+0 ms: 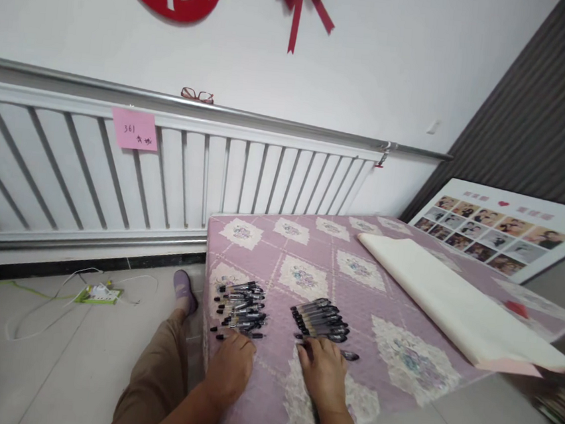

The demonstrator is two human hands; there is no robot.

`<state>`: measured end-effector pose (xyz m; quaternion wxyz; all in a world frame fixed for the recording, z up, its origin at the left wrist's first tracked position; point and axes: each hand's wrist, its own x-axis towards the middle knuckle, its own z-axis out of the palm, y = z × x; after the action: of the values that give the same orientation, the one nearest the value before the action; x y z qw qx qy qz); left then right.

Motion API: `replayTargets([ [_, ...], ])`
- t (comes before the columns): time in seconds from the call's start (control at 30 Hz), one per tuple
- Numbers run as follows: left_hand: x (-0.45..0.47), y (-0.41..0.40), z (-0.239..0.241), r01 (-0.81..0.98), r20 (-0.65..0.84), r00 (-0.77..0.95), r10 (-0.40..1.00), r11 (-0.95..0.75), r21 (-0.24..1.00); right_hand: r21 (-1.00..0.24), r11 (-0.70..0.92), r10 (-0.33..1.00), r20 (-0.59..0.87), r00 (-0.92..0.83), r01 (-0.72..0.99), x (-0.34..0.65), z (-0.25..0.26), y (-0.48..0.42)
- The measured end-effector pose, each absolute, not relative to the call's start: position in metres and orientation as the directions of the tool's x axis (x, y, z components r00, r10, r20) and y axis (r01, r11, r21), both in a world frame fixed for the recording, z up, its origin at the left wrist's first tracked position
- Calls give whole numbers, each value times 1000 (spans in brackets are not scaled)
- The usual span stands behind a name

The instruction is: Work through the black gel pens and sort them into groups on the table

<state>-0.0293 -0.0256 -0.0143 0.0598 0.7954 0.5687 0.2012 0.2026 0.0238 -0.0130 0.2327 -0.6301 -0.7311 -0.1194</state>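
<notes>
A loose pile of black-and-clear pens [241, 305] lies on the left part of the cloth-covered table. My left hand [230, 367] is at its near edge, fingers curled down and closed beside the nearest pens; what is in them, if anything, is hidden. To the right, a neater row of similar pens [320, 317] lies side by side. Just below that row is my right hand [324, 373], its fingers bent over one pen [350, 356], whose dark end sticks out on the right. The middle of that pen is hidden under the fingers.
A cream folded sheet [454, 295] lies across the right of the patterned tablecloth [266, 377]. Behind it leans a photo board [501, 226]. A white radiator [181, 175] runs along the wall. A power strip [102, 294] with cables lies on the floor at left.
</notes>
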Motion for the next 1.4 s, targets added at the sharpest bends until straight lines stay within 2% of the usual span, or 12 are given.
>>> replayTargets([
  [0.27, -29, -28, -9, 879, 206, 263, 942, -323, 351, -178, 389, 839, 473, -268, 904, 178, -17, 3],
  [0.47, -29, -30, -9, 867, 239, 254, 937, -330, 373, -247, 543, 782, 496, -377, 803, 154, -10, -14],
  [0.67, -30, -28, -10, 872, 209, 257, 943, -320, 370, -312, 455, 787, 579, -213, 834, 165, -13, -16],
  [0.77, -30, -26, -12, 870, 200, 260, 945, -319, 376, -326, 346, 818, 564, -112, 880, 174, -19, -19],
  [0.87, -29, -26, -16, 864, 232, 254, 939, -328, 382, -296, 293, 838, 537, -95, 909, 177, -22, -23],
  [1.1, -29, -33, -14, 808, 351, 284, 892, -420, 414, -327, 384, 840, 512, -180, 863, 170, -23, -23],
  [1.27, -29, -33, -3, 817, 258, 364, 895, -440, 374, -428, 557, 787, 546, -287, 712, 151, -23, -28],
  [1.33, -28, -32, 0, 830, 213, 388, 897, -441, 342, -458, 556, 787, 558, -263, 693, 150, -24, -28],
  [1.4, -27, -30, 1, 841, 185, 400, 898, -440, 316, -497, 505, 799, 579, -164, 705, 155, -26, -27],
])
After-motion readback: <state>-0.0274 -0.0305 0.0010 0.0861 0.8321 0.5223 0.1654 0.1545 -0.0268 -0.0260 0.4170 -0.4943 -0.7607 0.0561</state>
